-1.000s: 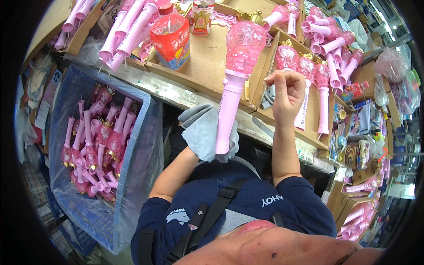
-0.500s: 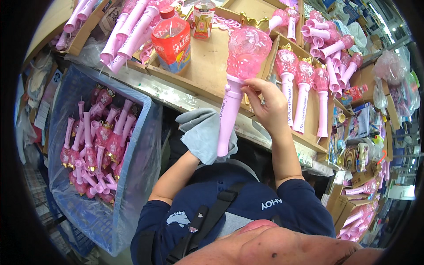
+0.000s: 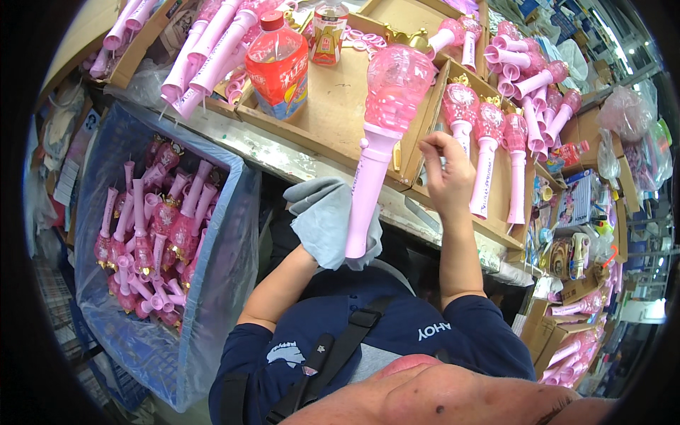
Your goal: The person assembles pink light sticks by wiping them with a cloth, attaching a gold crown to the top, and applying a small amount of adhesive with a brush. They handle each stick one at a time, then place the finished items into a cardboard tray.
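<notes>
My left hand (image 3: 315, 209), in a grey glove, is wrapped round the lower handle of a pink toy wand (image 3: 370, 188). The wand stands nearly upright before me, tilted slightly right, its clear pink bulbous head (image 3: 399, 88) at the top and a gold crown-like piece (image 3: 409, 39) just behind it. To the right of the wand, apart from it, is my bare right hand (image 3: 450, 170). Its thumb and bent fingers are drawn together in a pinch; anything between them is too small to make out. Several similar wands (image 3: 485, 173) lie in a cardboard tray just beyond that hand.
A blue plastic-lined crate (image 3: 234, 212) full of pink wands stands at my left. On the bench, a shallow cardboard tray (image 3: 340, 113) holds a red-labelled bottle (image 3: 278, 71), a smaller bottle (image 3: 327, 35) and pink rings (image 3: 363, 39). More wands (image 3: 528, 64) are heaped at the far right.
My right hand has come away from the wand's collar and moved right. The wand, still in my left hand, has dropped slightly and turned a little.
</notes>
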The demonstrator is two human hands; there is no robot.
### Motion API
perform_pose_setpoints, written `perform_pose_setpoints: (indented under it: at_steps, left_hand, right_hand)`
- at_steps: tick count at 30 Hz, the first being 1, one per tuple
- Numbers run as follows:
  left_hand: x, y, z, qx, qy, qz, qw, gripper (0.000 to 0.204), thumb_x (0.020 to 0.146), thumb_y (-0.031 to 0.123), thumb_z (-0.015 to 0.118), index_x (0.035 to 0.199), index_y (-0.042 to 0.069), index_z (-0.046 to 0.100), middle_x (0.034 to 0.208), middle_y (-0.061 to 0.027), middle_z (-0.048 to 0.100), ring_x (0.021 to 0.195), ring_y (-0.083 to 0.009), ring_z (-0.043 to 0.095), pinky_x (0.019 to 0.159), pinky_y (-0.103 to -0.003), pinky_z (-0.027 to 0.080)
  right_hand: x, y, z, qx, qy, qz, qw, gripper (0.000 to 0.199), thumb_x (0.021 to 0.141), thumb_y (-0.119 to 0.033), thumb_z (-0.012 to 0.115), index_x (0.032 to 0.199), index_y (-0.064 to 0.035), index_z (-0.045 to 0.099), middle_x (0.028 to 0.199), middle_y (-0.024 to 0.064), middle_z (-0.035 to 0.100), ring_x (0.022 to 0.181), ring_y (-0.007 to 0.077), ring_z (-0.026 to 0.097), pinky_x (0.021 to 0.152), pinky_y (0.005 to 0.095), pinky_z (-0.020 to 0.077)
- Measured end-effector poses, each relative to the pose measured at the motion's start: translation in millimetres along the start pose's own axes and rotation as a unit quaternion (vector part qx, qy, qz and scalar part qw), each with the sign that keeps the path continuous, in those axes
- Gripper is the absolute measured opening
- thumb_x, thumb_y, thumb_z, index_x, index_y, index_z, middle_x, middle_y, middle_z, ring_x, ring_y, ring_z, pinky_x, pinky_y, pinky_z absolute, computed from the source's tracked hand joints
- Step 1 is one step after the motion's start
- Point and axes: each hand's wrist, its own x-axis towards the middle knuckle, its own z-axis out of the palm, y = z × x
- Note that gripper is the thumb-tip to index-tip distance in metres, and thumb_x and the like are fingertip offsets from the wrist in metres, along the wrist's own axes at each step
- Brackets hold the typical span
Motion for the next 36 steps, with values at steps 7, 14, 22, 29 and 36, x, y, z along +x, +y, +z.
perform_pose_setpoints:
  at_steps: [7, 14, 22, 29, 36]
  left_hand:
    - [0.9, 0.8, -3.4, -0.357, -0.026, -0.024, 0.933, 0.061, 0.094, 0.058, 0.036, 0.093, 0.001, 0.056, 0.072, -0.0132, 0.054, 0.062, -0.0251, 0.054, 0.055, -0.036, 0.046]
    - [8.1, 12.7, -14.6, -0.370, -0.224, -0.043, 0.900, 0.052, 0.098, 0.045, 0.037, 0.083, -0.001, 0.055, 0.066, -0.0155, 0.056, 0.052, -0.0285, 0.059, 0.048, -0.040, 0.051]
    - [-15.1, 16.5, -29.0, -0.400, -0.058, -0.077, 0.911, 0.068, 0.094, 0.058, 0.036, 0.089, -0.007, 0.056, 0.061, -0.0162, 0.054, 0.042, -0.0295, 0.054, 0.035, -0.037, 0.046]
    - [-27.4, 11.1, -43.3, -0.296, -0.068, -0.060, 0.951, 0.052, 0.092, 0.043, 0.040, 0.084, -0.005, 0.058, 0.061, -0.0140, 0.056, 0.044, -0.0261, 0.055, 0.037, -0.035, 0.046]
    - [-26.0, -1.5, -46.3, -0.413, 0.158, 0.046, 0.896, 0.036, 0.089, 0.028, 0.043, 0.079, -0.002, 0.060, 0.062, -0.0119, 0.058, 0.046, -0.0227, 0.057, 0.039, -0.033, 0.047]
  right_hand:
    - [-51.8, -10.6, -116.4, -0.042, -0.254, 0.128, 0.958, 0.009, 0.080, -0.004, 0.068, 0.087, -0.0017, 0.064, 0.080, 0.0130, 0.066, 0.075, 0.0281, 0.066, 0.068, 0.0334, 0.0508]
    - [-245.3, 23.6, -178.3, -0.164, -0.581, 0.411, 0.683, 0.016, 0.085, -0.022, 0.063, 0.090, -0.0084, 0.069, 0.080, 0.0118, 0.069, 0.073, 0.0272, 0.068, 0.067, 0.0373, 0.0529]
    - [-398.0, 64.1, -182.1, -0.311, -0.597, 0.618, 0.406, 0.056, 0.092, -0.055, 0.048, 0.114, -0.0060, 0.066, 0.111, 0.0193, 0.065, 0.100, 0.0289, 0.065, 0.086, 0.0400, 0.0518]
    - [-374.3, 104.2, -192.4, -0.385, -0.621, 0.556, 0.396, 0.061, 0.081, -0.054, 0.062, 0.125, -0.0117, 0.061, 0.134, 0.0098, 0.055, 0.124, 0.0270, 0.052, 0.101, 0.0423, 0.0429]
    - [-325.0, 95.1, -163.4, -0.409, -0.580, 0.491, 0.505, 0.036, 0.085, -0.023, 0.060, 0.115, -0.0026, 0.059, 0.107, 0.0211, 0.067, 0.105, 0.0313, 0.064, 0.083, 0.0436, 0.0533]
